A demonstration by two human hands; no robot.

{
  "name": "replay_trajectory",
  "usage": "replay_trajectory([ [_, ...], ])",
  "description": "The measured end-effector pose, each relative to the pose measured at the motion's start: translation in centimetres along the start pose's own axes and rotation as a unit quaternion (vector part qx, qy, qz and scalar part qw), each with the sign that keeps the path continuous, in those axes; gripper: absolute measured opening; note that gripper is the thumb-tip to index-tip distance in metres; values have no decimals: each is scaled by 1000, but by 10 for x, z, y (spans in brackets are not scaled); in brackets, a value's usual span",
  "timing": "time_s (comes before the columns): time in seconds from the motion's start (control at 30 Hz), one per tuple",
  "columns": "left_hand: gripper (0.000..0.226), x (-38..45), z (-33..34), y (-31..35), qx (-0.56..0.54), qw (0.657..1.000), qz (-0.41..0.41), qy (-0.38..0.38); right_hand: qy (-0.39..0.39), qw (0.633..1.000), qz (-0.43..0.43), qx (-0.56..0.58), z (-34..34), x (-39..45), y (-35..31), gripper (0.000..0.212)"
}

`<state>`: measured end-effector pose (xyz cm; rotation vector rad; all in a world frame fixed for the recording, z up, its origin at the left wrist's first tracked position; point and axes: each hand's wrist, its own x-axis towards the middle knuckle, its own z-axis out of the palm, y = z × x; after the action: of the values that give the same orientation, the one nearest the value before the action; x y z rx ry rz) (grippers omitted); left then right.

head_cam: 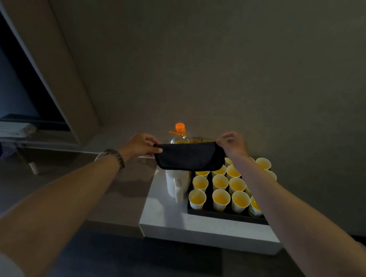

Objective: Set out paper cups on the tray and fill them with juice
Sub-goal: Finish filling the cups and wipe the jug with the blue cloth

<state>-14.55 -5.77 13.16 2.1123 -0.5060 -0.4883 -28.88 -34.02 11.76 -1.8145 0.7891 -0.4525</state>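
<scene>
Item: black cloth (189, 156), long axis left-right, above your tray (226, 216); filled cups (220, 198) apparently beneath. Your left hand (141, 143) and right hand (232, 144) each pinched an end.

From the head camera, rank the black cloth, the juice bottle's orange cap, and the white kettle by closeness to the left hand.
1. black cloth, held by the left hand.
2. orange cap, right of the hand, slightly higher.
3. white kettle, lower right, beside the tray.

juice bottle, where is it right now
In the head view the juice bottle stands at the back by the wall, behind the black cloth, beyond the white kettle, left of the tray.
</scene>
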Motion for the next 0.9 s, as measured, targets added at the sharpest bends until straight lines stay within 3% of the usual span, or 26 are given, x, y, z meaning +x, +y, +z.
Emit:
replay_trajectory([
  [0.13,18,2,-4,1,82,995,54,4,-28,997,-14,-67,8,-3,-4,23],
  [0.33,15,5,1,19,-67,993,91,-35,-69,986,-34,-146,29,-15,-3,29],
  [0.47,19,9,7,35,-66,983,141,-95,-121,977,-66,-163,45,-28,-9,30],
  [0.57,20,11,9,44,-34,977,155,-142,-196,966,-107,-135,59,-37,-21,31],
  [0.67,24,14,6,49,15,968,160,-192,-305,945,-99,-58,64,-44,-32,51],
  [0.77,24,16,-1,48,18,962,153,-224,-365,925,-98,-36,68,-51,-37,47],
  [0.9,26,21,-6,36,0,969,136,-209,-365,908,-130,-161,73,-52,-35,30],
])
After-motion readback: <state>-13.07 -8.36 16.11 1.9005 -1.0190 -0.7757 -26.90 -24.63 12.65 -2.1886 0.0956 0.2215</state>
